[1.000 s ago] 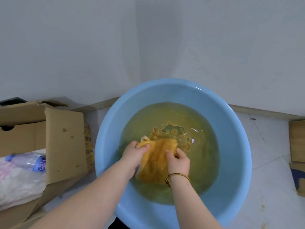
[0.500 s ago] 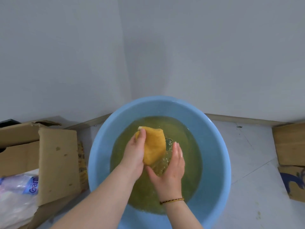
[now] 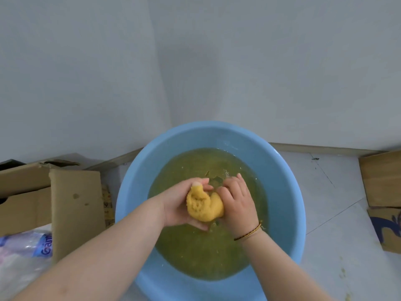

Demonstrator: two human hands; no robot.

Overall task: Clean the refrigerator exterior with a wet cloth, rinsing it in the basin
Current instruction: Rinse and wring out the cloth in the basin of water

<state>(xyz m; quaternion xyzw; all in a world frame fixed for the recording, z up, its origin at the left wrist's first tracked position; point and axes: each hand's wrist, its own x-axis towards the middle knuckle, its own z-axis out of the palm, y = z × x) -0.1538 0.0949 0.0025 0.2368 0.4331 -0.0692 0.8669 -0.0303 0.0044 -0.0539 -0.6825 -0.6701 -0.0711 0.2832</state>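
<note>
1. Yellow and sodden, the cloth [image 3: 205, 205] is bunched into a wad just above the water [image 3: 195, 257], over the middle of the blue basin [image 3: 288, 192], held between both hands.
2. The left hand [image 3: 180, 205] cups the wad from the side and below, fingers curled round it and thumb pressed on top. The right hand [image 3: 236, 203], a braided bracelet [image 3: 249, 233] at its wrist, closes its fingers over the other end.
3. The two-handed grip reads as wringing, likely the close of a rinse. The murky yellow-green water suggests the cloth has given up a good deal of dirt.
4. The refrigerator is nowhere in view, so how much of its exterior is wiped cannot be told. What is plainly left is to squeeze the cloth out and carry it back to the appliance.
5. The basin stands on a pale tiled floor [image 3: 338, 213] in a corner where two grey-white walls [image 3: 195, 61] meet, its far rim near the skirting board [image 3: 325, 148].
6. An opened cardboard box [image 3: 73, 203] stands just beside the basin on the left, with a clear plastic bag [image 3: 23, 253] bearing a blue label in front of it. More cardboard [image 3: 382, 179] stands at the right edge, apart from the basin.
</note>
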